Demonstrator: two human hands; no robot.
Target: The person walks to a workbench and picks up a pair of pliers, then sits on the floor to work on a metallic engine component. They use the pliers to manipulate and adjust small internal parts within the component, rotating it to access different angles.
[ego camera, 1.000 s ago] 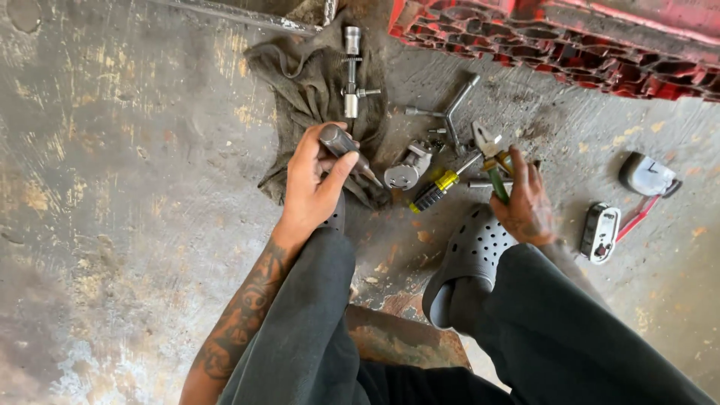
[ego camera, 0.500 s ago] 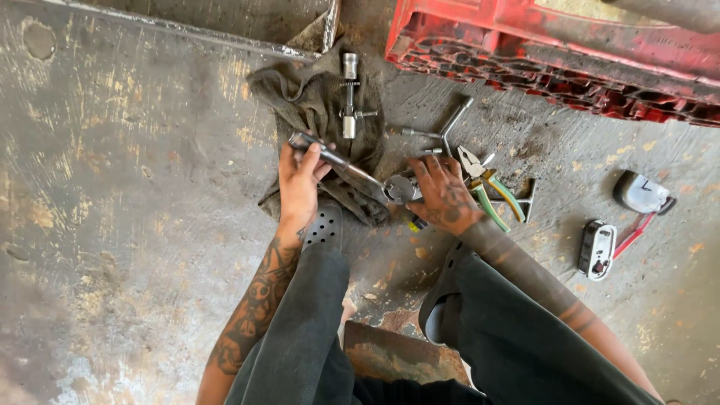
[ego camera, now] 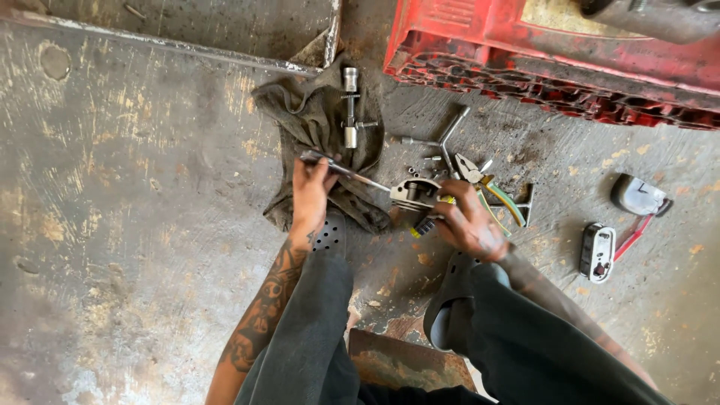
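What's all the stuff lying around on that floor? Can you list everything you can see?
rag: one, dark grey, on the concrete floor, upper middle
shaft part: one, silver, lying on the rag
long rod: one, metallic, runs from the left hand to the metal part
metal part: one, silver-grey, at the right hand
T-shaped wrench: one, grey, right of the rag
pliers: one, green and yellow handles, beside the right hand
small casings: two, white and dark, far right
red crate: one, top right
clog shoe: one, dark, lower middle
left hand: grips the rod
right hand: on the metal part
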